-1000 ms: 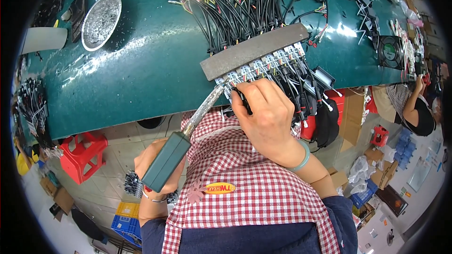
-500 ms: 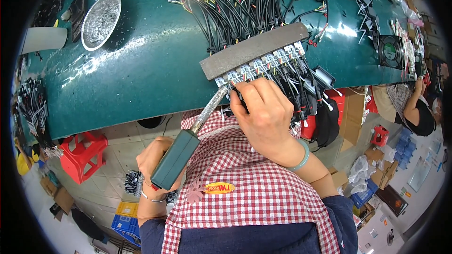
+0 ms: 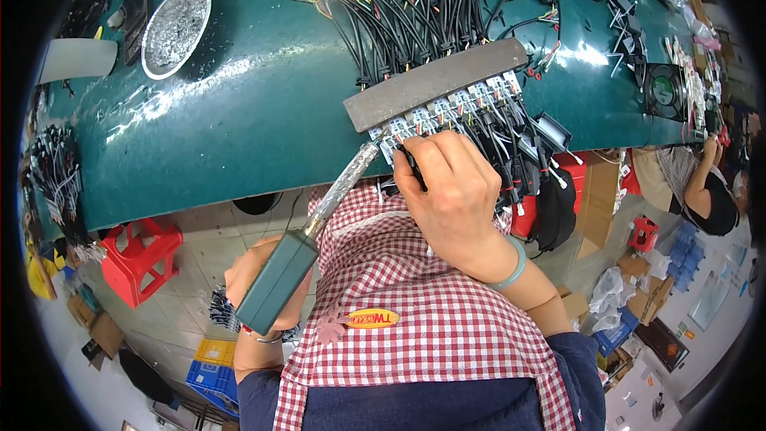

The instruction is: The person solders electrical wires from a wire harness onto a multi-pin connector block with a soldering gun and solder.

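My left hand (image 3: 249,265) is wrapped around the green box-shaped handle of a soldering iron (image 3: 281,279). Its silvery, rough barrel slants up to the right, and the tip meets the left end of a row of small circuit boards (image 3: 421,121). With fingers closed, my right hand (image 3: 453,198) pinches a black wire (image 3: 408,161) at those boards, just right of the tip; its fingertips are partly hidden. A long grey bar (image 3: 439,82) lies across the boards' far side. Behind it fans a thick bunch of black cables (image 3: 407,20) with stripped coloured ends.
A white-rimmed bowl of silvery scraps (image 3: 175,32) stands at the far left of the green table (image 3: 215,136). Black cable bundles (image 3: 57,183) lie at the left edge. A small fan (image 3: 664,89) is at the right. Below are a red stool (image 3: 141,259) and another person (image 3: 702,183).
The iron's tip and my left hand have shifted slightly left. My right hand stays nearly in place at the boards, still pinching.
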Action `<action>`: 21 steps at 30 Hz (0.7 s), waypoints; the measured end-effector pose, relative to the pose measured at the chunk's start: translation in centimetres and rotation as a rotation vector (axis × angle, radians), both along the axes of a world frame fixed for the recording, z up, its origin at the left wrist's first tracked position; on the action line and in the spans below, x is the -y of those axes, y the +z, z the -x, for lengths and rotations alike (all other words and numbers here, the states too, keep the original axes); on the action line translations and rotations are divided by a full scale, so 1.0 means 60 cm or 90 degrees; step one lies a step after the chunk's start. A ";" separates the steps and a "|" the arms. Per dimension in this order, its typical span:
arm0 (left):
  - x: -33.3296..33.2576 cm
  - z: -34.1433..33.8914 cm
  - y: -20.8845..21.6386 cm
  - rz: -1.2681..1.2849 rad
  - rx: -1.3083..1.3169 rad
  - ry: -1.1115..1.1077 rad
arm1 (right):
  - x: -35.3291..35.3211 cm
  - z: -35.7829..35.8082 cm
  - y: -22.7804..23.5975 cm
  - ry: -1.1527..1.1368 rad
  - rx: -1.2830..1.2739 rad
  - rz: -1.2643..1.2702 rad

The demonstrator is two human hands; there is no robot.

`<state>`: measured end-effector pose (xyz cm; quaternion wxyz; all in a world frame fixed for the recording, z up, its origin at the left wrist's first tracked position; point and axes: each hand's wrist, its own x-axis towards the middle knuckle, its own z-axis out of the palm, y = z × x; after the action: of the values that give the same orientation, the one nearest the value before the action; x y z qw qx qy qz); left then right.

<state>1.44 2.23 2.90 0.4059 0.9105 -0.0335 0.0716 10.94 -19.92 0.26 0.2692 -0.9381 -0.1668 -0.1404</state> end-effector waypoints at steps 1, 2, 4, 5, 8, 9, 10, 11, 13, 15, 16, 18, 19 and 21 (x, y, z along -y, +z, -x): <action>0.000 -0.002 0.000 0.001 0.005 -0.018 | 0.000 -0.002 -0.001 0.003 0.030 -0.014; -0.001 -0.002 0.000 0.003 0.011 -0.036 | 0.000 -0.002 -0.002 0.003 0.031 -0.013; -0.001 0.000 -0.002 -0.010 0.005 -0.030 | 0.000 -0.001 -0.003 0.006 0.027 -0.023; -0.001 0.001 -0.002 -0.023 -0.001 -0.024 | 0.000 -0.001 -0.002 0.006 0.027 -0.023; -0.002 0.000 -0.001 0.025 -0.039 -0.021 | -0.001 0.000 -0.002 0.015 0.024 -0.029; -0.002 0.000 -0.002 0.025 -0.039 -0.021 | -0.003 -0.001 -0.004 0.018 0.038 -0.032; -0.001 -0.001 -0.002 0.035 -0.040 -0.025 | -0.005 -0.002 -0.006 0.020 0.052 -0.035; -0.001 -0.001 -0.003 0.045 -0.042 -0.029 | -0.005 -0.001 -0.005 0.021 0.052 -0.035; -0.002 -0.003 -0.005 0.050 -0.031 -0.039 | -0.007 0.001 -0.004 0.011 0.041 -0.035; -0.002 -0.004 -0.006 0.053 -0.020 -0.048 | -0.007 0.001 -0.004 0.011 0.042 -0.031; -0.002 -0.003 -0.008 0.062 -0.016 -0.051 | -0.007 0.001 -0.004 0.010 0.043 -0.027; -0.002 -0.005 -0.009 0.072 -0.012 -0.054 | -0.006 0.002 -0.005 0.010 0.041 -0.022; -0.002 -0.006 -0.009 0.073 -0.014 -0.061 | -0.006 0.002 -0.005 0.010 0.040 -0.018; -0.002 -0.006 -0.012 0.074 -0.017 -0.068 | -0.007 0.002 -0.006 0.011 0.040 -0.018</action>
<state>1.82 2.35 2.20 0.4618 0.8832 -0.0722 0.0396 10.82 -19.52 -0.08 0.2782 -0.9280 -0.1809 -0.1695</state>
